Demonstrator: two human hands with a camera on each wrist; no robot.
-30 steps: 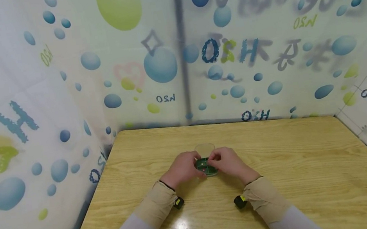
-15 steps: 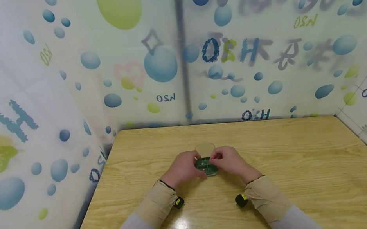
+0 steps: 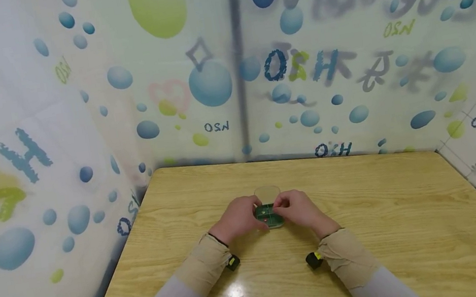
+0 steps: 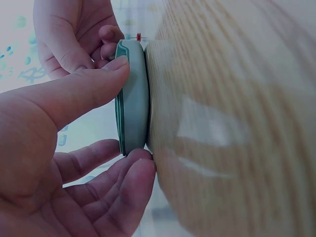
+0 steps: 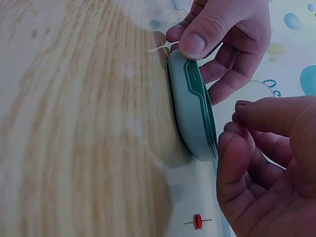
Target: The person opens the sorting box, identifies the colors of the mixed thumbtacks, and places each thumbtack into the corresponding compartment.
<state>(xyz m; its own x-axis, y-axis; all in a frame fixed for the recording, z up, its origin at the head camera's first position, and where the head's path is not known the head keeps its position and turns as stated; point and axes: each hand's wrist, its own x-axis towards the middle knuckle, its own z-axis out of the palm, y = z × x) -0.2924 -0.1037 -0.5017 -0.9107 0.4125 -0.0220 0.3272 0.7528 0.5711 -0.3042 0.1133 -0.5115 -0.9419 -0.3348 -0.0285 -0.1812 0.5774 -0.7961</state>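
Note:
A small green pill box (image 3: pixel 275 220), divided into compartments, lies on the table with its clear lid (image 3: pixel 267 193) raised at the back. Thumb and fingers of my left hand (image 3: pixel 241 215) grip its left side. In the left wrist view, the thumb presses on the rim of the pale green box (image 4: pixel 135 98). A pale speck and a red speck show in its left compartments. My right hand (image 3: pixel 300 209) hovers at the right side, fingers curled and thumb close to the fingertips. Anything between those fingertips (image 5: pixel 234 129) is hidden.
The wooden table (image 3: pixel 391 213) extends around both forearms. Behind and beside it hang white sheets (image 3: pixel 304 97) printed with blue and green bubbles. A small red shape (image 5: pixel 198 221) with a thin line through it shows in the right wrist view; what it is stays unclear.
My right fingertips have shifted slightly to the right over the box, uncovering more of its compartments. The left hand keeps its grip. The head view has shifted a little.

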